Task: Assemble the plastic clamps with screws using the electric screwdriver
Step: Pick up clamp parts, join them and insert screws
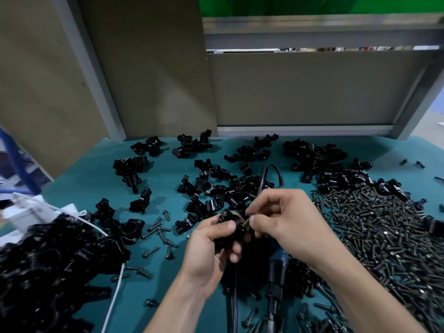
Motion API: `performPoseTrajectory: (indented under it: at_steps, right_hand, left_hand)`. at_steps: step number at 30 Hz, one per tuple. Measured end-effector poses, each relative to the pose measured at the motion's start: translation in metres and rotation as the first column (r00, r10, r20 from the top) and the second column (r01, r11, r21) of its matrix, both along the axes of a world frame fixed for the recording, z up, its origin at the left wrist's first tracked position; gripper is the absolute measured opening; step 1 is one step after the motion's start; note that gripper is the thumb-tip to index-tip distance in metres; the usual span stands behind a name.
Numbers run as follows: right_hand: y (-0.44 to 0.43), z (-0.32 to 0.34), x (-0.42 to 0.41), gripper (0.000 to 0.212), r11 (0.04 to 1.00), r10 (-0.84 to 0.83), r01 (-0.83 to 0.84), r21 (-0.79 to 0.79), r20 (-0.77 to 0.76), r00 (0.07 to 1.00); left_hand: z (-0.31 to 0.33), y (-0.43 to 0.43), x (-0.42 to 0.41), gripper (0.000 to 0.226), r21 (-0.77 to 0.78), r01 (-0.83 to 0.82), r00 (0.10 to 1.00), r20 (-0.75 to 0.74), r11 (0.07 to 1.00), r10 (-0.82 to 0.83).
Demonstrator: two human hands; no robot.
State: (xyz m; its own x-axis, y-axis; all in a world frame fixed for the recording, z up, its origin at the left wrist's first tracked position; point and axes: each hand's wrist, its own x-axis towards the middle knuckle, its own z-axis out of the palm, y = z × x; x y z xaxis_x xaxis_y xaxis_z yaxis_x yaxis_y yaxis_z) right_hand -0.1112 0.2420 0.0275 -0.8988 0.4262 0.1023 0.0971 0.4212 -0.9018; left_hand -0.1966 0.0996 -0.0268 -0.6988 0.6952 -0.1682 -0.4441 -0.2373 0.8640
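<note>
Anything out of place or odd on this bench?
Nothing damaged. Loose screws lie scattered on the mat left of the left hand, apart from the main screw pile. The electric screwdriver lies under the right hand.

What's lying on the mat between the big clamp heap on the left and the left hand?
Head view: loose screws scattered on the teal mat, plus a white cord skirting the clamp heap.
</note>
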Motion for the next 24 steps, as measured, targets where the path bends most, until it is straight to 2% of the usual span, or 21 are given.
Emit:
performPoseTrajectory:
  at_steps: [3, 6, 13, 16, 21, 24]
  right_hand:
    - [0.0, 0.003, 0.001, 0.024, 0.998, -0.004, 0.002, 0.057, 0.034, 0.999]
    - [-0.001, 0.007, 0.003, 0.025, 0.991, 0.009, -0.017, 0.134, 0.064, 0.998]
    - [-0.006, 0.007, 0.001, 0.021, 0.929, -0.027, -0.022, 0.369, 0.127, 0.992]
    - [-0.006, 0.003, -0.001, 0.022, 0.929, -0.056, 0.003, 0.37, 0.133, 0.99]
    - [-0.001, 0.0, -0.001, 0.026, 0.954, -0.074, 0.027, 0.299, 0.145, 0.987]
    - [0.001, -0.002, -0.002, 0.024, 0.964, -0.072, 0.03, 0.262, 0.154, 0.985]
  left_hand:
    - [-0.001, 0.001, 0.0, 0.028, -0.011, -0.005, 1.0, -0.001, 1.0, 0.005]
    - [-0.001, 0.001, -0.001, 0.016, -0.027, 0.013, 0.998, -0.06, 1.0, -0.014]
    - [-0.006, 0.003, 0.001, 0.007, -0.032, -0.066, 0.947, -0.318, 0.997, 0.053]
    - [-0.009, 0.002, 0.001, 0.014, -0.02, -0.082, 0.921, -0.383, 0.996, 0.068]
    - [-0.013, 0.004, -0.002, 0.043, -0.094, -0.065, 0.892, -0.451, 0.994, 0.016]
    - [-0.014, 0.004, -0.002, 0.045, -0.117, -0.09, 0.889, -0.456, 0.989, 0.027]
